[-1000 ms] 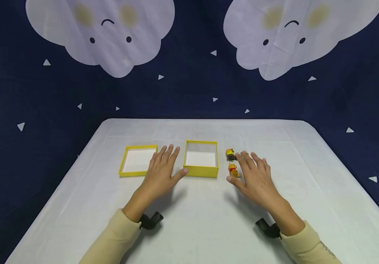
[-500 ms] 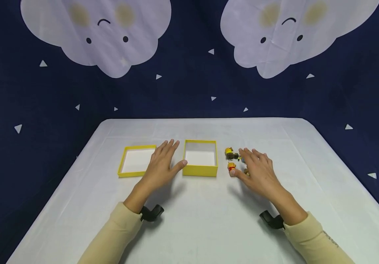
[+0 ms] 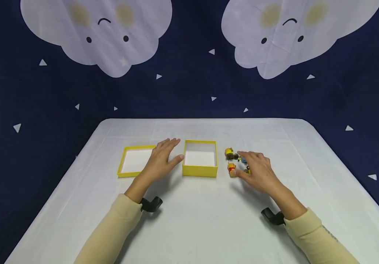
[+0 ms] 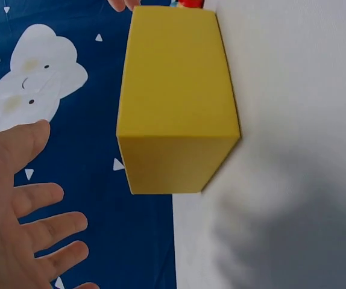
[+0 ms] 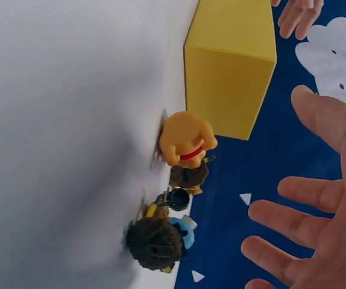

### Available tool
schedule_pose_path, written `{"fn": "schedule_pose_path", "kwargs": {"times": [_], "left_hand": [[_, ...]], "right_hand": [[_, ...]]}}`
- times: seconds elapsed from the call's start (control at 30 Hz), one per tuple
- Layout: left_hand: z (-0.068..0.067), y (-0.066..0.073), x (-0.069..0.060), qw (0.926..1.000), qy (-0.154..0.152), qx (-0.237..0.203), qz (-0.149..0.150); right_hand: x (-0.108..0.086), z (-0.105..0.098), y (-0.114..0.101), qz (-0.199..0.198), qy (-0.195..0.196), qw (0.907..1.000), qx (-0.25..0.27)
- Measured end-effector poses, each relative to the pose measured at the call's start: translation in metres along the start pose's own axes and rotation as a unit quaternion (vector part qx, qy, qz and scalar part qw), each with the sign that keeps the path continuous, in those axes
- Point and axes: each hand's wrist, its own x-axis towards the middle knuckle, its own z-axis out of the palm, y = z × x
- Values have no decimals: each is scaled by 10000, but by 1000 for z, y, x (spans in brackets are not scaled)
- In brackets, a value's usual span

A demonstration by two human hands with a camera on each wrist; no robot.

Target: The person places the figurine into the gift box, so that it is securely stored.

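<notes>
Plainly two hands [image 3: 159,160], one box [image 3: 199,171], one lid [image 3: 134,161] — perhaps four figurines [image 3: 231,167].

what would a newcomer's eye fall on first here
Probably the big white clouds on the dark blue backdrop, above the table in the head view. Next, the open yellow box, which stands between the left hand and the right hand. Small, colourful figurines cluster to its right, near the right hand.
</notes>
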Motion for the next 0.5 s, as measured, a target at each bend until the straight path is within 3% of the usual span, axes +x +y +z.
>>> {"fn": "schedule_pose_path", "kwargs": {"times": [0.27,0.5], "left_hand": [[2,-8,6,9984,-234,-463,-246],[5,-14,13,9957,-365,-807,-269]], "right_hand": [[7,3,7,157,-235,9978,596],[12,7,12,276,-486,9951,816]]}}
